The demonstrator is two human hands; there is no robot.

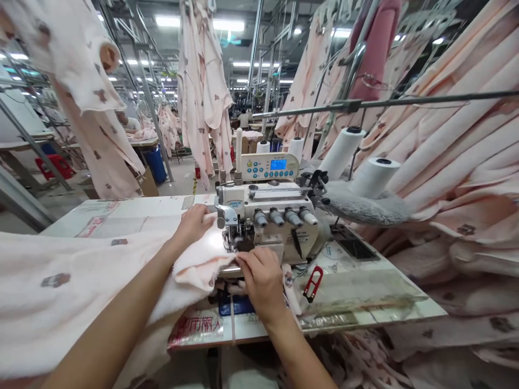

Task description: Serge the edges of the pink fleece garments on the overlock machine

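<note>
Everything here sits around the overlock sewing machine (270, 219) at the middle of the white worktable (133, 216). Far to the left of the machine, pale pink garments with small bear prints (87, 102) hang from overhead rails, and below them, further back, a blue bin (156, 163) stands on the floor. Spread across the table to the left of the machine lies the pale pink fleece fabric (73, 286), its near corner folded up and running to the machine's presser foot. The person's left hand (194, 222) rests flat on this fabric just left of the presser foot, fingers held together and pressing down on the cloth. Directly in front of the machine, the right hand (261, 278) lies on the fabric's edge with the fingers curled close together, fingertips (243, 258) pressed onto the cloth right at the needle area; whether they pinch the edge cannot be told. Just right of that hand, a red thread snipper (313, 283) lies on the table. On top of the machine sits a control panel with a blue display (272, 166). Behind and to the right of the machine stand two white thread cones (357, 159), and further right piles of the same pink fabric (466, 162) hang in folds.
</note>
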